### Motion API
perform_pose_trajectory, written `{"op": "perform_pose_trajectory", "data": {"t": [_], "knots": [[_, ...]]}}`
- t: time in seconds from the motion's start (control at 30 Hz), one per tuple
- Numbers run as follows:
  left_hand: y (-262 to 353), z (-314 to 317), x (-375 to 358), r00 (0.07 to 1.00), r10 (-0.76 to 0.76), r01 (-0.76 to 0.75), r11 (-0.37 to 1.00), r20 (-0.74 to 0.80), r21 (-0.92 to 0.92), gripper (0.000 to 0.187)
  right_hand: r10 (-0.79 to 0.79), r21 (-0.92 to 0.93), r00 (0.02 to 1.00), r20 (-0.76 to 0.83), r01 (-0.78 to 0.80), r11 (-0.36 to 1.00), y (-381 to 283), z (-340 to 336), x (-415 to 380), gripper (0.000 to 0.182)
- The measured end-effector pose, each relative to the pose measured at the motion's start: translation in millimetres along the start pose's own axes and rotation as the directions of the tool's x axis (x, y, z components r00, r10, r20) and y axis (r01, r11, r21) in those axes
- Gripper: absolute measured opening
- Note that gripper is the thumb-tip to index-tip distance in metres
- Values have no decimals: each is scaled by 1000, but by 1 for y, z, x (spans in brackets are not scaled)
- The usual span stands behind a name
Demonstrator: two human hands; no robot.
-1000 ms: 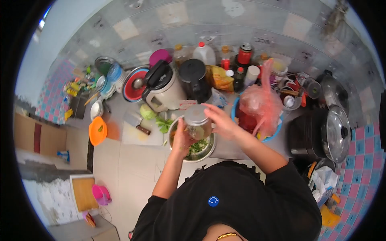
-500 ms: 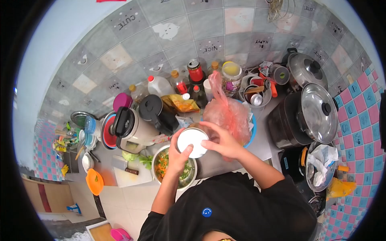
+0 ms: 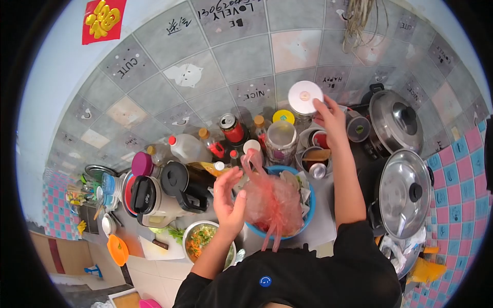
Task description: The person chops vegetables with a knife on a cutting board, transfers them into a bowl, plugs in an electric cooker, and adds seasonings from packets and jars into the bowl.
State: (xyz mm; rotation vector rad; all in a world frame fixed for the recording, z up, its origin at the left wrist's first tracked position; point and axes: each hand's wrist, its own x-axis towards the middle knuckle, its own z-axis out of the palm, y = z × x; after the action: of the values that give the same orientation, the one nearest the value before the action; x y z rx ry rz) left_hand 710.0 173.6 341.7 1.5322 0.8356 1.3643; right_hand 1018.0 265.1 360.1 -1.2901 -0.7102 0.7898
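Observation:
My right hand (image 3: 331, 117) holds a round container with a white lid (image 3: 305, 97) by its side, raised near the tiled wall above the jars and bottles. My left hand (image 3: 229, 197) is empty with its fingers apart, just left of a pink plastic bag (image 3: 272, 203) that sits in a blue basin (image 3: 310, 205). Below my left forearm, a metal bowl (image 3: 231, 255) holds chopped green and orange vegetables. A glass jar (image 3: 281, 142) stands behind the basin, with a yellow lid (image 3: 283, 117) beside it.
Bottles and a red can (image 3: 232, 129) line the wall. A black kettle (image 3: 179, 182) and a light appliance (image 3: 154, 205) stand left, near a cutting board (image 3: 172, 249) with a knife. At right are a pot (image 3: 395, 120) and a glass-lidded pan (image 3: 403, 179).
My right hand has carried the white-lidded container up and right toward the wall. My left hand has let go of it. The view has shifted, showing more of the wall.

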Motion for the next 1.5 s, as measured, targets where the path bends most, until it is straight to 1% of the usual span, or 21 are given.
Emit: {"op": "perform_pose_trajectory", "data": {"t": [0.07, 0.23, 0.4, 0.47, 0.57, 0.67, 0.73, 0.83, 0.9, 0.93, 0.97, 1.0, 1.1, 1.13, 1.17, 1.2, 1.27, 1.3, 1.33, 1.4, 1.5], "knots": [[-12, 5, 6, 998, 53, -51, 997, -29, 53, 46, 132, -10, 990, 44, -131, 991, 30, 14, 38, 73], [-26, 11, 18, 986, 139, -125, 982, -91, 140, 39, 219, -157, 975, 49, -209, 965, 92, 40, 65, 75], [-27, 7, 15, 985, 70, -50, 991, -158, 125, 36, 104, -405, 994, 21, -87, 910, 151, 29, 86, 66], [-29, 2, 6, 981, 45, -24, 993, -187, 113, 35, 88, -478, 993, 84, -37, 878, 129, 31, 68, 61], [-29, -10, -9, 977, 51, -20, 989, -207, 146, 37, -110, -490, 987, 118, 154, 858, 110, 18, 39, 53], [-30, -27, -35, 961, 43, 6, 984, -272, 178, 36, -285, -313, 945, 160, 323, 893, 63, 14, -22, 33], [-33, -43, -60, 948, 37, 22, 983, -315, 182, 34, -238, -78, 961, 140, 250, 965, 18, 33, -88, 23], [-39, -70, -108, 917, -9, 110, 967, -399, 231, 36, -344, 44, 874, 343, 351, 935, -5, 60, -177, 18], [-41, -89, -144, 891, -44, 180, 948, -453, 262, 39, -381, 2, 748, 543, 452, 892, -4, 78, -229, 12], [-42, -101, -164, 885, -76, 235, 925, -460, 298, 39, -336, 58, 717, 611, 383, 922, 0, 92, -258, 11], [-43, -113, -187, 876, -111, 291, 897, -468, 332, 38, -143, 37, 712, 687, 163, 986, 20, 101, -283, 11], [-46, -123, -209, 867, -145, 345, 866, -477, 363, 38, -166, -10, 603, 780, 278, 961, 29, 112, -304, 12], [-62, -150, -275, 799, -152, 425, 827, -582, 367, 43, 182, -140, 410, 894, -129, 982, 117, 132, -363, 15], [-62, -158, -294, 783, -167, 456, 809, -600, 370, 44, 213, -209, 399, 892, -54, 977, 145, 133, -375, 15], [-58, -166, -311, 738, -289, 556, 773, -610, 306, 49, 244, -275, 388, 889, 23, 961, 169, 133, -387, 16], [-56, -171, -326, 752, -244, 553, 740, -613, 383, 50, 275, -335, 377, 884, 102, 937, 188, 134, -400, 18], [-56, -180, -353, 780, -156, 542, 653, -606, 529, 51, 272, -438, 484, 832, 271, 857, 208, 130, -415, 19], [-48, -186, -364, 755, -250, 578, 691, -606, 434, 49, 258, -488, 535, 804, 347, 801, 217, 126, -420, 20], [-48, -190, -378, 758, -231, 561, 708, -610, 429, 47, 136, -477, 619, 774, 428, 768, 227, 124, -425, 26], [-51, -198, -404, 769, -192, 521, 741, -610, 423, 45, -276, -519, 683, 677, 708, 479, 242, 117, -435, 37], [-50, -207, -435, 690, -283, 587, 758, -666, 286, 30, -220, -629, 779, 587, 610, 483, 300, 107, -432, 41]]}}
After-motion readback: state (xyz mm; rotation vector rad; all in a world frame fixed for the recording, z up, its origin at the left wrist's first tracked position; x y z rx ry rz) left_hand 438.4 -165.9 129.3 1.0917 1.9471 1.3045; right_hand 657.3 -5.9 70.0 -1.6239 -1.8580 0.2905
